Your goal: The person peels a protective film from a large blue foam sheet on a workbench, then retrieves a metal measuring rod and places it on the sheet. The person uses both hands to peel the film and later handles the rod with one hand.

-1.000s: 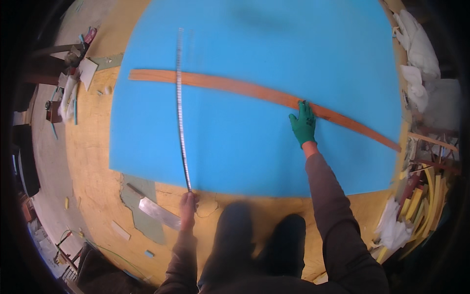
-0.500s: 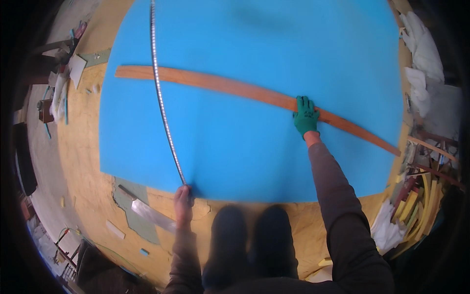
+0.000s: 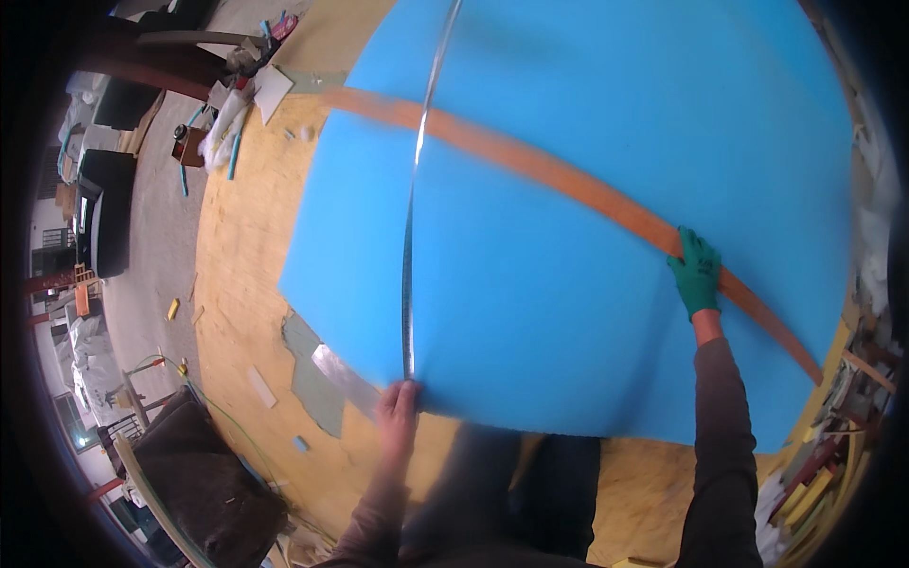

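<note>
A large blue foam sheet (image 3: 530, 312) lies before me. Across it runs a long, reddish-brown wooden strip (image 3: 559, 175), bent by the lens into an arc. My right hand (image 3: 699, 273), in a green glove, is closed over the strip toward its right end. My bare left hand (image 3: 397, 402) pinches the near end of a long, thin steel ruler (image 3: 409, 275) at the sheet's front edge. The ruler stretches away from me, crosses the strip near its left end and leaves the top of the picture. Beside my left hand, a broad metal blade (image 3: 343, 379) lies partly under the sheet's edge.
Under the sheet is a plywood surface (image 3: 246, 218) with a torn grey-green patch (image 3: 322, 402). Yellow and red offcuts (image 3: 805, 502) are piled at the right. A dark padded piece (image 3: 194, 483) stands at lower left. A small brown box (image 3: 189, 147) sits farther left.
The whole view has swung, so sheet and hands appear farther right and lower. The ruler now slants the other way, its face catching light. Both hands keep their holds.
</note>
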The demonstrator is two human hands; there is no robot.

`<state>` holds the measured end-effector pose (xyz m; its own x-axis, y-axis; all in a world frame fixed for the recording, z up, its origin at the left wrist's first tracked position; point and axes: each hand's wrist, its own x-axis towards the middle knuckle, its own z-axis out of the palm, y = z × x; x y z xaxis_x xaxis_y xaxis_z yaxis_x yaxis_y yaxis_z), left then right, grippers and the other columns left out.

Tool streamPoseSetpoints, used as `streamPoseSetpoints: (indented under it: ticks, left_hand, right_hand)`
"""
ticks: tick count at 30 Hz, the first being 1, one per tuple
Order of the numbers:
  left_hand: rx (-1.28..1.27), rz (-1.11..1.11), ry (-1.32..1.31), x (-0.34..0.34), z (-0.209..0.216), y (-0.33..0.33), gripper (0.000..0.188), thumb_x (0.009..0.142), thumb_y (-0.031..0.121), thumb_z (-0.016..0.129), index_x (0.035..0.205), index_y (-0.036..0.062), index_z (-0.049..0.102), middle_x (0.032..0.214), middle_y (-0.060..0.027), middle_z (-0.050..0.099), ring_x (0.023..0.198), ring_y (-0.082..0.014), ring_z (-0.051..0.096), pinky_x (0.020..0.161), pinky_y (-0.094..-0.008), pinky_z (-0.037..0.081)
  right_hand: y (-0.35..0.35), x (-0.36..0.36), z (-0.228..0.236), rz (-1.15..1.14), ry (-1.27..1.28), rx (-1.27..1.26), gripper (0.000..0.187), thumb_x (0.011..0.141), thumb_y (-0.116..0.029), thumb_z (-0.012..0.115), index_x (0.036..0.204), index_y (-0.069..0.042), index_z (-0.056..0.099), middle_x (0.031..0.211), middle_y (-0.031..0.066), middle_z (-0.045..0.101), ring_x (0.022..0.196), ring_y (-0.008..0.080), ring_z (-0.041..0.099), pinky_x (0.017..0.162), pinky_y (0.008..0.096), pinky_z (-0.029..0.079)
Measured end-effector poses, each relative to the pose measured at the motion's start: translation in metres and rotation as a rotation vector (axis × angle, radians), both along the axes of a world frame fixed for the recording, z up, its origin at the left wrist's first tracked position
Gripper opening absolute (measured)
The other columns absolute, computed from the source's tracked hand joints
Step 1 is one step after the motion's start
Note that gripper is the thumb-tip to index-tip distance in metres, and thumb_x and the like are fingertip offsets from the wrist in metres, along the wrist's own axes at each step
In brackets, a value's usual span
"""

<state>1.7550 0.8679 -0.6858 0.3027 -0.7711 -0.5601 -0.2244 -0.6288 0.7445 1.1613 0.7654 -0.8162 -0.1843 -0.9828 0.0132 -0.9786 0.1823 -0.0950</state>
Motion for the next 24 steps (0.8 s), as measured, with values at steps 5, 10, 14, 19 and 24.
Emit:
streamPoseSetpoints:
  ticks: [5, 10, 14, 19, 24]
  left_hand:
    - [-0.147, -0.118, -0.099, 0.017, -0.060, 0.016, 0.030, 0.110, 0.029, 0.064, 0.098, 0.0045, 0.075, 0.077, 0.0050, 0.057, 0.067, -0.0053, 0.048, 0.059, -0.0241, 0.036]
    - [0.158, 0.076, 0.214, 0.015, -0.138, 0.007, 0.024, 0.110, 0.029, 0.064, 0.105, 0.0073, 0.073, 0.075, 0.0033, 0.058, 0.059, -0.0069, 0.052, 0.050, -0.0232, 0.036]
    - [0.097, 0.120, 0.114, 0.037, -0.139, 0.028, 0.025, 0.109, 0.029, 0.065, 0.110, 0.0053, 0.072, 0.089, -0.0015, 0.069, 0.077, -0.0100, 0.066, 0.067, -0.0243, 0.050]
    - [0.125, 0.008, -0.044, 0.086, -0.134, 0.032, 0.023, 0.109, 0.025, 0.065, 0.106, 0.0031, 0.073, 0.090, -0.0001, 0.070, 0.079, -0.0096, 0.065, 0.068, -0.0256, 0.049]
    - [0.109, -0.038, -0.130, 0.108, -0.144, 0.024, 0.023, 0.109, 0.024, 0.065, 0.105, 0.0029, 0.073, 0.090, 0.0000, 0.070, 0.078, -0.0096, 0.063, 0.069, -0.0254, 0.049]
  right_hand:
    - [-0.065, 0.030, 0.015, 0.058, -0.059, 0.058, 0.069, 0.095, -0.026, 0.075, 0.158, -0.012, 0.050, 0.155, 0.0137, 0.057, 0.141, 0.0318, 0.051, 0.123, 0.0522, 0.034]
    - [-0.112, 0.088, -0.026, 0.008, 0.034, 0.130, 0.075, 0.095, -0.021, 0.071, 0.164, -0.013, 0.040, 0.161, 0.0138, 0.051, 0.145, 0.0330, 0.048, 0.124, 0.0575, 0.030]
    - [-0.057, 0.057, -0.044, -0.119, 0.031, 0.075, 0.078, 0.094, -0.021, 0.070, 0.165, -0.014, 0.037, 0.165, 0.0129, 0.047, 0.149, 0.0351, 0.043, 0.126, 0.0592, 0.027]
    - [0.015, -0.050, -0.060, -0.221, 0.187, 0.160, 0.079, 0.093, -0.023, 0.072, 0.165, -0.016, 0.040, 0.165, 0.0113, 0.047, 0.151, 0.0333, 0.042, 0.123, 0.0587, 0.030]
    - [0.036, -0.095, -0.067, -0.223, 0.050, 0.196, 0.076, 0.091, -0.024, 0.076, 0.160, -0.015, 0.048, 0.161, 0.0099, 0.053, 0.145, 0.0310, 0.049, 0.116, 0.0571, 0.037]
